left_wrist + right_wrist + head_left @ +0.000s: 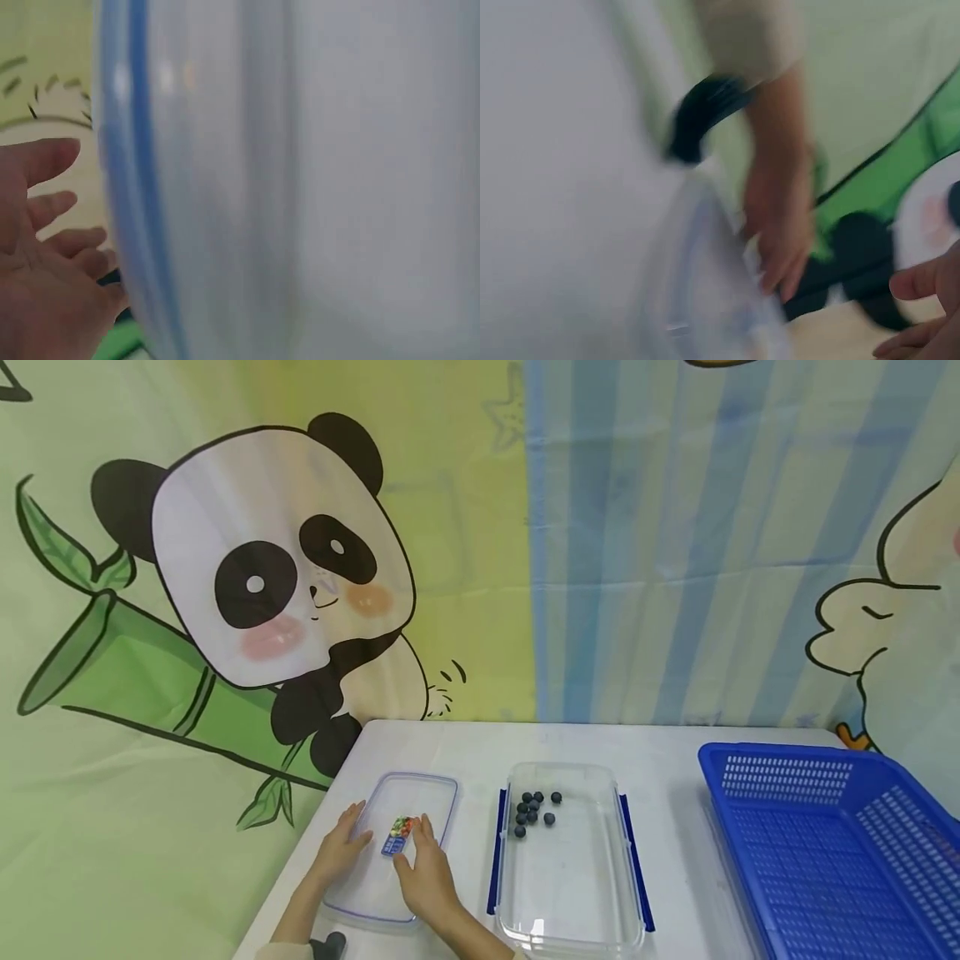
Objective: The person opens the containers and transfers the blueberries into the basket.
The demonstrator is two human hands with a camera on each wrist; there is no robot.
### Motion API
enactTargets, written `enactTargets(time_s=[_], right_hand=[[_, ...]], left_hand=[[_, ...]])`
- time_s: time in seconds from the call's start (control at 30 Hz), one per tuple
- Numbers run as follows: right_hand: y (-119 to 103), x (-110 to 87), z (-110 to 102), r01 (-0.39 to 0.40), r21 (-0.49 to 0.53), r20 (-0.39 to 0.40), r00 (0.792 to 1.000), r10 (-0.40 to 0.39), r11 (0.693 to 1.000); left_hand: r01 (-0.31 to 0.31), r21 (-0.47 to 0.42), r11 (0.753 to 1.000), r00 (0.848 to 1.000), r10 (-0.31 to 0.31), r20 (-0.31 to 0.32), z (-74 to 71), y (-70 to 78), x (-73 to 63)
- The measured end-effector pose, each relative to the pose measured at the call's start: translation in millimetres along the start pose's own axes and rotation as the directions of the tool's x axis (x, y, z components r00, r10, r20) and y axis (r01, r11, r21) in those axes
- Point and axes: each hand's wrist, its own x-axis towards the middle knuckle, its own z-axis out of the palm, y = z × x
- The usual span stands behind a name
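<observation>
A clear plastic lid (367, 889) with a blue-lined rim and a colourful label lies at the left of the table. At its left edge is my left hand (341, 847), fingers extended beside the rim. My right hand (431, 872) is over the lid's right part, its fingers pointing forward close to the label (397, 835). In the left wrist view the blue rim (142, 150) passes close by the spread fingers of the left hand (52, 255). Blurred in the right wrist view, the left hand (780, 232) is beside the lid (705, 285); part of the right hand (934, 300) shows.
Right of the lid stands a clear container (573, 902) with blue side clips (636, 864). Several blueberries (532, 810) lie toward its back left. A blue perforated basket (810, 860) occupies the right side. Behind the white table (675, 827) hangs a printed curtain (472, 568).
</observation>
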Motion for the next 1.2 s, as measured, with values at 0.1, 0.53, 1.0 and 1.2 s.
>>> enactTargets(time_s=[0.1, 0.53, 1.0, 1.2], right_hand=[[-28.6, -8.3, -36.3, 0.112, 0.054, 0.052, 0.992, -0.114, 0.992], [22.2, -20.7, -228.7, -0.158, -0.044, -0.319, 0.938, 0.136, 0.986], [122.1, -50.1, -235.5, -0.324, 0.131, -0.219, 0.912, 0.346, 0.937], [121.6, -47.2, -234.8, -0.287, 0.158, -0.239, 0.917, 0.319, 0.945]], left_hand=[[-0.093, 0.012, 0.996, 0.993, 0.093, -0.078, 15.3, 32.4, 0.8], [-0.275, -0.286, 0.918, 0.961, 0.257, -0.100, 100.6, 174.8, -19.8], [-0.027, -0.553, 0.833, 1.000, 0.024, -0.012, 157.6, 196.1, -35.6], [-0.042, -0.617, 0.786, 0.999, 0.042, -0.015, 160.3, 197.6, -33.7]])
